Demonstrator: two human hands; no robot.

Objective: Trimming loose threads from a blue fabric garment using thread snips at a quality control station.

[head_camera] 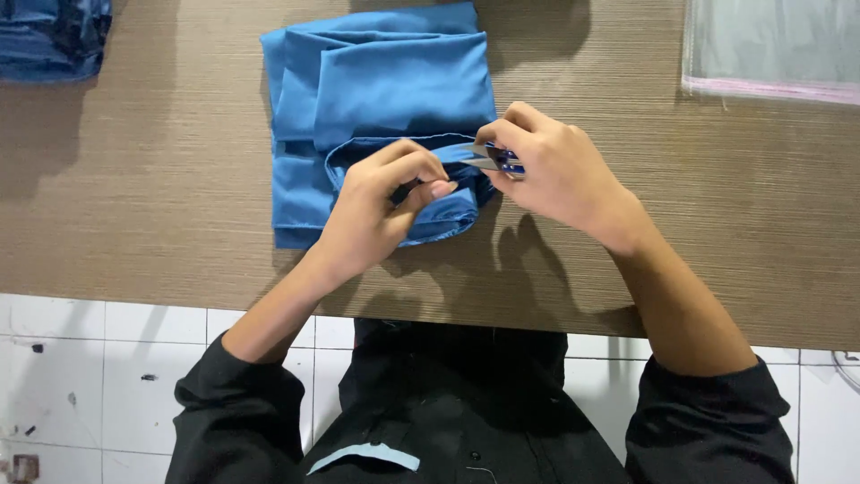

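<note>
At centre of a brown wood-grain laminate table [161, 179], seen from above: a folded bright blue woven-fabric garment [394, 90], smooth and slightly glossy, stacked in flat rectangular layers with a curved hemmed edge rolled up along its near side. Left hand [381, 206] curled nearly closed, thumb and fingertips pinching that curved edge and lifting it just off the fold. Right hand [555, 170] closed around a small metal thread snipper with blue handle [500, 161], short pointed blades aimed left and touching the pinched edge, just beside the left fingertips.

Possible trouble, as a judgement: blades so close to the left thumb could nick skin should the cloth slip; closing on a fold of hem rather than a loose thread would cut the fabric itself; tugging the slick cloth could undo the neat stack. Whether a thread lies between the blades, too small to tell.

At far left corner, a darker blue crumpled fabric bundle [54, 36], partly out of view. At far right, a clear plastic bag with pinkish edge [770, 54], flat and shiny. Near side, beyond the table edge: white tiled floor [98, 358], scuffed with dark marks, and black long sleeves [242, 412] pushed up the forearms.
</note>
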